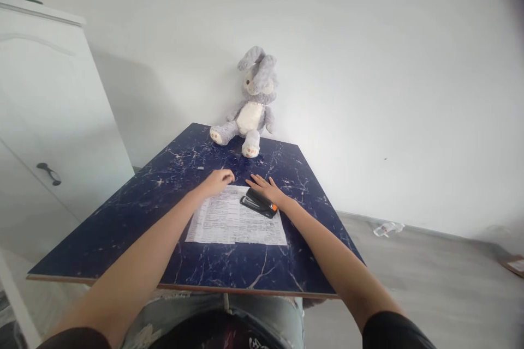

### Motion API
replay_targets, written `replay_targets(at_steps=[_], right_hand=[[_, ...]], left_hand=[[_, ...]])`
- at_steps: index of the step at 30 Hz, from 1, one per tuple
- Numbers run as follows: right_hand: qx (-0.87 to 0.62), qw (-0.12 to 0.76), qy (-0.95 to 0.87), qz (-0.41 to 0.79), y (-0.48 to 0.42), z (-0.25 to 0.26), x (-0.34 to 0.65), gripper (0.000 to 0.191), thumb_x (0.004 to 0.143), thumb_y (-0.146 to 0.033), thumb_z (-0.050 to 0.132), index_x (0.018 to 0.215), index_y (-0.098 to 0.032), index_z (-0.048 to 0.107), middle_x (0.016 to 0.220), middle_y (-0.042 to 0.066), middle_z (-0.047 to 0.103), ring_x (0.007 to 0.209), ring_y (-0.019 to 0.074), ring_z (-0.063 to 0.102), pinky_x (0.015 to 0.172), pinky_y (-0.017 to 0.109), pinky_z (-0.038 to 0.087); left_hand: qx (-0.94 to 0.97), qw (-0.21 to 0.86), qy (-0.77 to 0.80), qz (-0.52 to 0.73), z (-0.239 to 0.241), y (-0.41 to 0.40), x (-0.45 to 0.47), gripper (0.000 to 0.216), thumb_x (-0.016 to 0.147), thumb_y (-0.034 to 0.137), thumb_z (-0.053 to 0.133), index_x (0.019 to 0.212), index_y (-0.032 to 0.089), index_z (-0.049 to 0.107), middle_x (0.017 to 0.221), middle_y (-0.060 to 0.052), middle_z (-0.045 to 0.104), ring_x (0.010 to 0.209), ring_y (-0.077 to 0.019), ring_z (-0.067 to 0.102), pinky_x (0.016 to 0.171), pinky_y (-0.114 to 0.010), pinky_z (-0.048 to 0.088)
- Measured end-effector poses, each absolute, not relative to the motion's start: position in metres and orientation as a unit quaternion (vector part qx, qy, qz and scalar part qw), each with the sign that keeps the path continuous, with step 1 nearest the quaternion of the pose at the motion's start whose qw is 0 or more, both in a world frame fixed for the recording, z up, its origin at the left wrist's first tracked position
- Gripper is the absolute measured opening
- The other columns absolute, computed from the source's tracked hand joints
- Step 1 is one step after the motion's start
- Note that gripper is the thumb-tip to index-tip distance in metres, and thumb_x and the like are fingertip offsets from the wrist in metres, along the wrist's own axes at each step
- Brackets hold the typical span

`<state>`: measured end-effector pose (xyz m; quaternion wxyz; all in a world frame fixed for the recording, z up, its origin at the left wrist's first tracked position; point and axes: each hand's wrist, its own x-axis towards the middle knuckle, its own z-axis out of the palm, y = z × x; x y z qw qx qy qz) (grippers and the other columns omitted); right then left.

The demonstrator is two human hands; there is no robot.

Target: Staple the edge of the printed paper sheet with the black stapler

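Observation:
Printed paper [221,218] lies on the dark blue marbled table [123,229]; a seam near its middle suggests two sheets side by side. A black stapler [258,203] with an orange end rests on the paper's right half. At the far left edge of the paper is my left hand [219,181], its fingers curled in; whatever they hold, if anything, is hidden. My right hand [267,190] lies flat just behind the stapler, fingers spread, over the far right edge of the paper, and grips nothing.
A grey plush rabbit [250,117] sits at the table's far edge against the white wall. A small pale piece [200,168] lies left of my left hand. To the left stands a white cabinet [49,109]. Clear plastic [388,228] lies on the floor at right.

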<state>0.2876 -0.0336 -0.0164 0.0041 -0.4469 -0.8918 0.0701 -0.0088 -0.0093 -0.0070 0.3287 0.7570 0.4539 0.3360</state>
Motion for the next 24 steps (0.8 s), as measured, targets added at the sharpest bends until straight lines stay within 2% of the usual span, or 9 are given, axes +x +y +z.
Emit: replay_targets(at_steps=[2,4,7,13,16,18,20,22,24], right_hand=[[-0.467,0.006,-0.882,0.067,-0.047,-0.017,0.311,0.064,0.113,-0.033,0.034,0.174,-0.04,0.019,0.184,0.006,0.013,0.17,0.0328,0.011,0.129,0.077,0.008],[-0.48,0.012,-0.875,0.066,-0.056,-0.018,0.326,0.062,0.113,-0.035,0.034,0.174,-0.042,0.02,0.183,0.004,0.016,0.17,0.0316,0.014,0.13,0.075,0.01],[-0.487,0.033,-0.87,0.071,-0.06,-0.021,0.334,0.061,0.113,-0.04,0.037,0.173,-0.043,0.025,0.183,0.003,0.019,0.17,0.0313,0.017,0.131,0.073,0.013],[-0.483,0.134,-0.86,0.095,-0.062,-0.014,0.33,0.051,0.113,-0.042,0.043,0.162,-0.03,0.051,0.176,0.013,0.038,0.164,0.0344,0.032,0.131,0.07,0.018],[-0.463,0.208,-0.855,0.104,-0.071,0.001,0.332,0.05,0.116,-0.044,0.033,0.148,-0.02,0.062,0.16,0.018,0.056,0.152,0.0298,0.049,0.129,0.056,0.033],[-0.433,0.235,-0.862,0.12,-0.081,0.014,0.333,0.053,0.117,-0.045,0.025,0.138,-0.018,0.066,0.145,0.017,0.065,0.136,0.0251,0.061,0.119,0.046,0.046],[-0.393,0.24,-0.876,0.144,-0.092,0.024,0.333,0.046,0.114,-0.053,0.039,0.13,-0.02,0.068,0.133,0.013,0.07,0.12,0.023,0.067,0.107,0.038,0.054],[-0.358,0.221,-0.893,0.157,-0.103,0.032,0.331,0.047,0.1,-0.06,0.068,0.128,-0.022,0.067,0.125,0.011,0.072,0.108,0.0234,0.07,0.096,0.035,0.057],[-0.351,0.199,-0.902,0.156,-0.109,0.038,0.33,0.051,0.09,-0.054,0.081,0.127,-0.022,0.067,0.113,0.008,0.076,0.094,0.0227,0.07,0.086,0.033,0.056]], left_hand=[[0.813,0.268,0.42,0.302,-0.008,-0.026,0.016,0.012,0.1,0.025,0.065,0.097,0.02,0.076,0.113,-0.009,0.071,0.115,-0.0274,0.065,0.112,-0.049,0.049],[0.846,0.208,0.406,0.275,-0.007,-0.039,0.03,0.014,0.098,0.023,0.063,0.105,0.022,0.076,0.121,-0.011,0.069,0.122,-0.0311,0.06,0.113,-0.052,0.045],[0.873,0.137,0.404,0.236,-0.005,-0.05,0.037,0.018,0.1,0.024,0.059,0.113,0.022,0.072,0.127,-0.012,0.067,0.122,-0.033,0.058,0.107,-0.052,0.045],[0.897,0.069,0.402,0.172,-0.003,-0.048,0.043,0.009,0.104,0.025,0.058,0.103,0.021,0.065,0.116,-0.01,0.067,0.114,-0.0309,0.06,0.095,-0.044,0.047],[0.901,0.056,0.399,0.163,-0.006,-0.047,0.047,0.009,0.105,0.024,0.056,0.101,0.02,0.064,0.116,-0.011,0.067,0.113,-0.0312,0.06,0.092,-0.042,0.046],[0.902,0.056,0.395,0.165,-0.008,-0.046,0.048,0.011,0.105,0.022,0.054,0.101,0.02,0.064,0.115,-0.012,0.067,0.111,-0.0309,0.061,0.09,-0.041,0.045],[0.902,0.06,0.392,0.17,-0.009,-0.047,0.048,0.013,0.106,0.022,0.051,0.103,0.02,0.064,0.114,-0.011,0.068,0.108,-0.0303,0.062,0.088,-0.04,0.045],[0.901,0.067,0.391,0.175,-0.007,-0.047,0.046,0.016,0.107,0.023,0.048,0.104,0.021,0.064,0.11,-0.01,0.069,0.106,-0.0296,0.063,0.087,-0.039,0.043],[0.901,0.076,0.389,0.177,-0.004,-0.047,0.044,0.019,0.109,0.025,0.045,0.104,0.023,0.063,0.107,-0.009,0.071,0.103,-0.0289,0.065,0.086,-0.038,0.042]])
